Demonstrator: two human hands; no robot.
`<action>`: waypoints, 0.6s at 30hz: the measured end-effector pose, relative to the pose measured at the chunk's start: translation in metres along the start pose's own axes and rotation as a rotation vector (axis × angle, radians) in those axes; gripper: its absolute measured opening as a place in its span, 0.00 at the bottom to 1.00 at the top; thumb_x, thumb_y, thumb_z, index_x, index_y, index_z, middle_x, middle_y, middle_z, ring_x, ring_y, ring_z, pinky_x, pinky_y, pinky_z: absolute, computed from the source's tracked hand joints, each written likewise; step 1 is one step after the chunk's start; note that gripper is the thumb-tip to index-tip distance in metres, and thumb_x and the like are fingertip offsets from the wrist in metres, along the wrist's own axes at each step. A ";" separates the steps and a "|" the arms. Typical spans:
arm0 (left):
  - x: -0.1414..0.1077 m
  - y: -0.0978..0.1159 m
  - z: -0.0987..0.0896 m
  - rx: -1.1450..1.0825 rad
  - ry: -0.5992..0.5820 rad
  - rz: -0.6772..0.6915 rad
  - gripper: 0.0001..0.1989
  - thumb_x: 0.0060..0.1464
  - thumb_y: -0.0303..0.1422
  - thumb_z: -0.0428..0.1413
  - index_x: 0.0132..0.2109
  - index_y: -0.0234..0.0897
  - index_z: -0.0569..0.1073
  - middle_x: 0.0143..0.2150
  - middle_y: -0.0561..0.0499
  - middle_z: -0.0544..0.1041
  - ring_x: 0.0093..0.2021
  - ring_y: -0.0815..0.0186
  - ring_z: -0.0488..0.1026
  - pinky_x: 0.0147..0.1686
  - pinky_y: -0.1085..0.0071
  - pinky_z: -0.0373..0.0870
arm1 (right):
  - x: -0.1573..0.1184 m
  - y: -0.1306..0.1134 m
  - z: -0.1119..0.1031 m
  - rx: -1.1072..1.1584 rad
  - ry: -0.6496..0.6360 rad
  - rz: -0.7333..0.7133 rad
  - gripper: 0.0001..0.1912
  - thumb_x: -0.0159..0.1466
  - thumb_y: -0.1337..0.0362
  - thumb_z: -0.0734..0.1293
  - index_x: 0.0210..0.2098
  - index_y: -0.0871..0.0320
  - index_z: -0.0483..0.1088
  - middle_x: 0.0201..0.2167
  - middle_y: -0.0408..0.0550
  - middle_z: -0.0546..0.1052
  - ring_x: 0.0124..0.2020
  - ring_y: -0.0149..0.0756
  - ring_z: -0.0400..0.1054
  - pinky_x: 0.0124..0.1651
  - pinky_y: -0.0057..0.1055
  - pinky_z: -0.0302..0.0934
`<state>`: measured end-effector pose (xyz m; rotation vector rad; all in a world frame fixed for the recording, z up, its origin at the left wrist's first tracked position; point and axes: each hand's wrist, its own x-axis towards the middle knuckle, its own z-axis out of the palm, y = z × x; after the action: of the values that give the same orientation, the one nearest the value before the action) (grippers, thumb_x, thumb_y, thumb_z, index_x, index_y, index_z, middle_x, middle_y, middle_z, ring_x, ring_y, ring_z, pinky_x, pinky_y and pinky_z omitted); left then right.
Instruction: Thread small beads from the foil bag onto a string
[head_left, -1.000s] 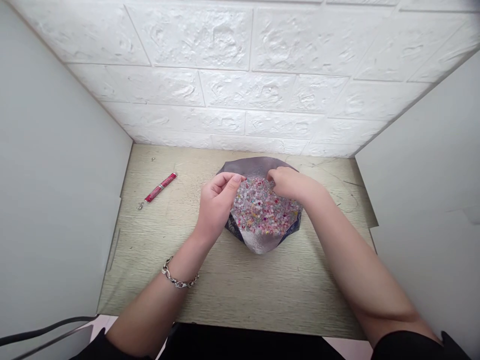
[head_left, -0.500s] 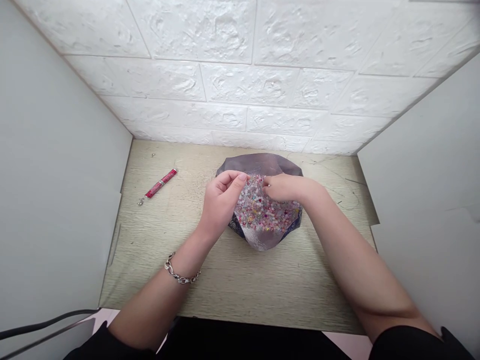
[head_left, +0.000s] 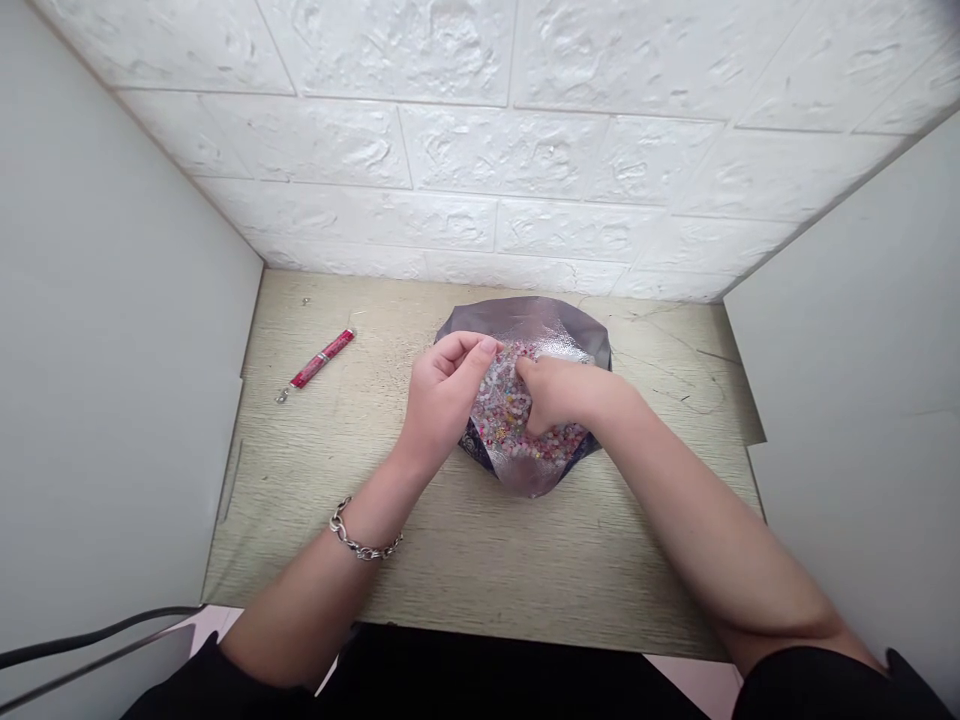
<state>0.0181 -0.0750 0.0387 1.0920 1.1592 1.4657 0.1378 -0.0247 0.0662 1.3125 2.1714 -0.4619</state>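
A silvery bag (head_left: 529, 480), spread open like a bowl, holds a heap of small pink, white and coloured beads (head_left: 499, 405). My left hand (head_left: 450, 385) is closed in a pinch at the bag's left side, above the beads; what lies between thumb and finger is too small to make out. On the right, my right hand (head_left: 559, 390) reaches into the beads with its fingers pointing down and left. Its fingertips are partly hidden among the beads, so whether they grip anything does not show.
A red, narrow item (head_left: 322, 360) with a metal clasp lies on the wooden table (head_left: 480, 590), left of the bag. Thin wires (head_left: 679, 365) lie at the right. White brick-patterned wall (head_left: 465, 150) behind; grey panels on both sides.
My right hand has shifted slightly left and down, deeper over the beads, and its shape has changed. My left hand keeps its pinch. The whole view has moved slightly.
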 end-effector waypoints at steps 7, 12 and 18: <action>0.000 0.000 0.000 0.025 0.000 0.000 0.09 0.48 0.37 0.53 0.29 0.36 0.71 0.13 0.61 0.53 0.16 0.78 0.50 0.20 0.77 0.54 | -0.001 -0.002 -0.003 -0.024 -0.051 -0.103 0.23 0.49 0.66 0.64 0.45 0.63 0.63 0.38 0.53 0.71 0.35 0.39 0.66 0.25 0.27 0.54; 0.000 -0.001 0.001 0.010 -0.002 0.002 0.09 0.48 0.37 0.53 0.29 0.36 0.71 0.14 0.60 0.54 0.16 0.78 0.51 0.19 0.77 0.53 | 0.004 0.004 -0.004 -0.039 -0.022 -0.157 0.14 0.50 0.70 0.60 0.36 0.61 0.69 0.31 0.50 0.73 0.31 0.37 0.66 0.24 0.27 0.53; -0.001 0.001 0.003 0.018 0.009 -0.027 0.09 0.47 0.37 0.53 0.29 0.36 0.71 0.14 0.60 0.55 0.16 0.77 0.53 0.19 0.77 0.54 | 0.018 0.024 -0.005 0.033 0.098 -0.090 0.13 0.51 0.71 0.59 0.35 0.60 0.71 0.32 0.51 0.74 0.30 0.37 0.67 0.27 0.27 0.56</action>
<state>0.0208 -0.0757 0.0395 1.0789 1.1913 1.4433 0.1516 0.0016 0.0592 1.2832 2.3208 -0.4800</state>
